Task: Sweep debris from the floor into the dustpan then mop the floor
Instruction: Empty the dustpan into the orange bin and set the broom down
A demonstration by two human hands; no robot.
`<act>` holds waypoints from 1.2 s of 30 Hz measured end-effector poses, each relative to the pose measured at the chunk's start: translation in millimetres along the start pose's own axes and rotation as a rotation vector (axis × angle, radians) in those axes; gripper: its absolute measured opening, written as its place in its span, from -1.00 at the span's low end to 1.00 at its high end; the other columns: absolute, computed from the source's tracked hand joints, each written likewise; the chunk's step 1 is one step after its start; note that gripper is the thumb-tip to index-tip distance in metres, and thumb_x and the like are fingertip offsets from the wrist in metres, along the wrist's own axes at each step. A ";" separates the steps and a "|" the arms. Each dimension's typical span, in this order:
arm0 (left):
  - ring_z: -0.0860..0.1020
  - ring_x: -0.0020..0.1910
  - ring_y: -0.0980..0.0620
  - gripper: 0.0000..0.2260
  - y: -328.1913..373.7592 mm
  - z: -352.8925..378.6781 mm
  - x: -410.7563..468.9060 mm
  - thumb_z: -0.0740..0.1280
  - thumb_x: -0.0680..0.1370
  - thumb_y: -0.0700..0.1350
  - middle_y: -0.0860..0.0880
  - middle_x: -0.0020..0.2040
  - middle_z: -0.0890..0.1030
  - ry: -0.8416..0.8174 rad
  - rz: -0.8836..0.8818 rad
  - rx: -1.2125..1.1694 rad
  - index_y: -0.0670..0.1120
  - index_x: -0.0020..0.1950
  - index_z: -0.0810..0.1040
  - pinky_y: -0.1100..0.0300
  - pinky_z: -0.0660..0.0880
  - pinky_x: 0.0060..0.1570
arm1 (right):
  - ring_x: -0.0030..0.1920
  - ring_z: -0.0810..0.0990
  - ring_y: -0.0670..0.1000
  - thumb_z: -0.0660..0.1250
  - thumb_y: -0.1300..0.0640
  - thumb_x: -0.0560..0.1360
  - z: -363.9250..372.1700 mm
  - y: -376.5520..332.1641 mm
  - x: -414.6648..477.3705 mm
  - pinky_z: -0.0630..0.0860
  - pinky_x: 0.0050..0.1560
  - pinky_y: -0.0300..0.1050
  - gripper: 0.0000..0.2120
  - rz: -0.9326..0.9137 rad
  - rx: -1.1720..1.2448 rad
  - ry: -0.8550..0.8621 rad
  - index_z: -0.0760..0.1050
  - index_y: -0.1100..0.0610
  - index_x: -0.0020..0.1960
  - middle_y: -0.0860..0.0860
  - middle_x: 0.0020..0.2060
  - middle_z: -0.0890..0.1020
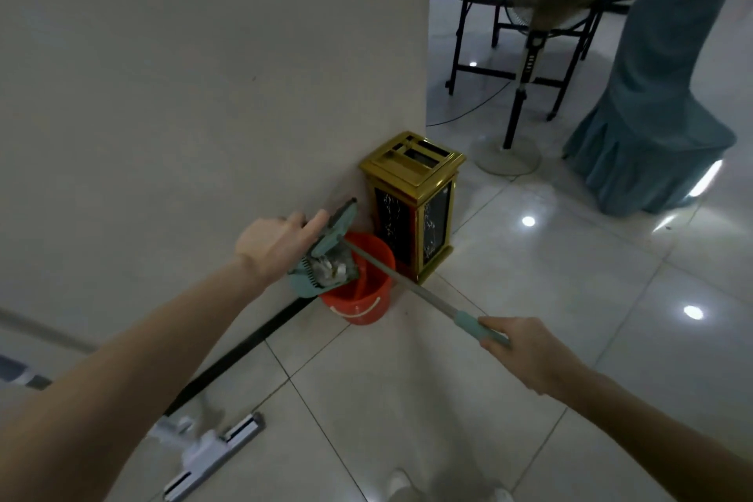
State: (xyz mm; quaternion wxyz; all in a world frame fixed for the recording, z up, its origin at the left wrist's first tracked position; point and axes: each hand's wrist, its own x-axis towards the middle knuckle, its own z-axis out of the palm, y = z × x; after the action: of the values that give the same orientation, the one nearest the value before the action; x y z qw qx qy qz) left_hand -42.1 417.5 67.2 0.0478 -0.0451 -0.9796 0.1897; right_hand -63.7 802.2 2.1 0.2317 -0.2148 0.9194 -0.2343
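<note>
The wall (203, 73) fills my left side and ends at a corner just beyond the gold-framed waste bin (415, 208), which stands against it with its dark marbled panels facing me. A black skirting strip (244, 342) runs along the foot of the wall toward me. The orange bucket (362, 306) sits on the tiled floor (529, 277) just in front of the bin, tight to the wall, so there is no room on its left or behind it. The open room lies to the right and toward me, a broad stretch of glossy tiles. Past the corner stand a pedestal fan (525, 94), a folding table (481, 69) on black legs and a chair under a teal cover (652, 114), all well apart from the bucket. A white flat mop (216, 452) lies on the floor at lower left, near the skirting and beneath my left forearm. The teal dustpan (326, 257) hangs tilted over the bucket's near-left rim, with pale debris (332, 267) showing in its mouth. My left arm reaches forward, almost straight, and my left grip (277, 245) lies against the back of the pan, fingers fairly straight along its upper edge rather than wrapped round it. My right arm comes in from lower right, and my right grip (517, 350) is closed round the teal sleeve at the end of the grey handle (411, 285), which slopes up from there to the pan across the top of the bucket.
</note>
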 end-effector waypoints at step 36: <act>0.59 -0.25 -0.19 -0.39 41.8 -21.5 58.2 0.35 0.51 -0.17 -0.13 -0.06 0.50 -0.136 0.121 0.247 0.00 0.36 -0.01 0.08 0.38 -0.48 | -0.34 0.49 0.08 0.20 0.02 0.60 17.2 38.7 32.3 0.54 -0.28 -0.05 -0.64 -0.079 -0.161 0.004 0.40 -0.07 0.38 0.04 -0.30 0.50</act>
State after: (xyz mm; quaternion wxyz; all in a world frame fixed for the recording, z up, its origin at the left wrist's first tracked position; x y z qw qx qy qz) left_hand -94.5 470.2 75.8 -0.0251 -0.0850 -0.9454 0.3138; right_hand -91.5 811.1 -42.4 0.2026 -0.2684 0.9265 -0.1688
